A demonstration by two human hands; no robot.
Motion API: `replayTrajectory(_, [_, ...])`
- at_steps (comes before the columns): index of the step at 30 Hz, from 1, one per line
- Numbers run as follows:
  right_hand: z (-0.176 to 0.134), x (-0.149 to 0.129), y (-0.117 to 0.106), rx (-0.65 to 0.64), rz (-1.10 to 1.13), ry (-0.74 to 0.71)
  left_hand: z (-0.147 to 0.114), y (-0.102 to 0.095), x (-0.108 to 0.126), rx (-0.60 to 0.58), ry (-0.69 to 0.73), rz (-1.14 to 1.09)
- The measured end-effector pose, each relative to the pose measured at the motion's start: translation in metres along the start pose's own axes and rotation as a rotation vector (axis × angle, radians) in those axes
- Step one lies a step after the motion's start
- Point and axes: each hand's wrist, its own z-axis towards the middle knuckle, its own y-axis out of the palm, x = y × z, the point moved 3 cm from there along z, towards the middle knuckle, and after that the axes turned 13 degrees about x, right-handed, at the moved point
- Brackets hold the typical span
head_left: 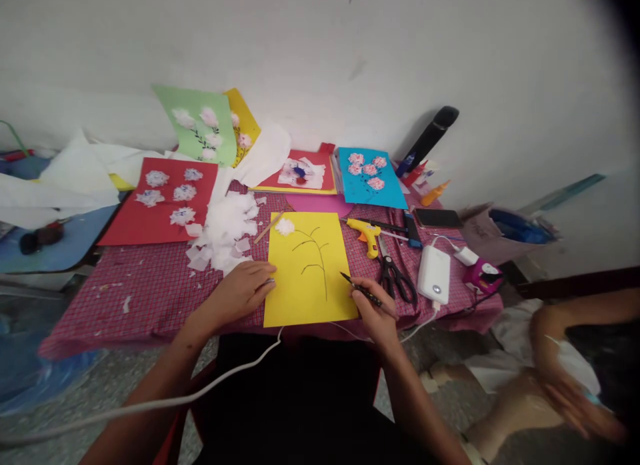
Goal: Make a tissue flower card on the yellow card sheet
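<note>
A yellow paper sheet (290, 292) lies in front of me, with a dark branching stem drawn on it. At its upper left corner sits a fluffy white paper flower (285, 226). My right hand (376, 312) is closed around a dark, dotted pen (367, 293), its tip above the sheet's right side, right of the stem. My left hand (247, 288) rests on the sheet's left edge, fingers drawn together. A small greyish thing (270, 280) shows between its thumb and fingers, too small to name.
Torn white paper (227, 228) is heaped at left beside a red flower card (170, 208). A yellow glue gun (367, 233), black scissors (395, 278) and a white power bank (434, 275) lie at right. Another person's arm (545, 338) is at far right.
</note>
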Motion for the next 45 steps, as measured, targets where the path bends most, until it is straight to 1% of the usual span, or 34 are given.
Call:
replayTrajectory(3, [-0.006,-0.001,-0.001,0.017,-0.082,-0.040,0.009,-0.001,-0.004,-0.034,0.031,-0.004])
replayTrajectory(7, [0.009,-0.009,0.004,0.044,-0.127,-0.053,0.023,0.001,-0.009,-0.059,0.059,-0.004])
replayTrajectory(9, [0.025,-0.013,0.014,0.061,-0.120,-0.061,0.028,0.005,-0.013,-0.035,0.058,-0.018])
replayTrajectory(14, [0.066,-0.008,0.055,0.065,-0.071,-0.120,0.029,0.012,-0.024,0.083,0.051,-0.114])
replayTrajectory(16, [0.075,-0.003,0.066,0.056,-0.094,-0.158,0.027,0.012,-0.025,0.107,0.058,-0.147])
replayTrajectory(18, [0.077,0.002,0.071,0.057,-0.127,-0.191,0.025,0.012,-0.025,0.102,0.061,-0.161])
replayTrajectory(21, [0.074,0.005,0.070,0.052,-0.150,-0.206,0.024,0.010,-0.023,0.082,0.059,-0.159])
replayTrajectory(27, [0.070,0.001,0.070,-0.037,-0.171,-0.268,0.027,0.009,-0.022,0.072,0.064,-0.155])
replayTrajectory(34, [0.072,-0.005,0.075,-0.062,-0.177,-0.264,0.027,0.008,-0.020,0.063,0.053,-0.166])
replayTrajectory(45, [0.075,0.005,0.076,0.018,-0.196,-0.225,0.027,0.009,-0.020,0.061,0.044,-0.183])
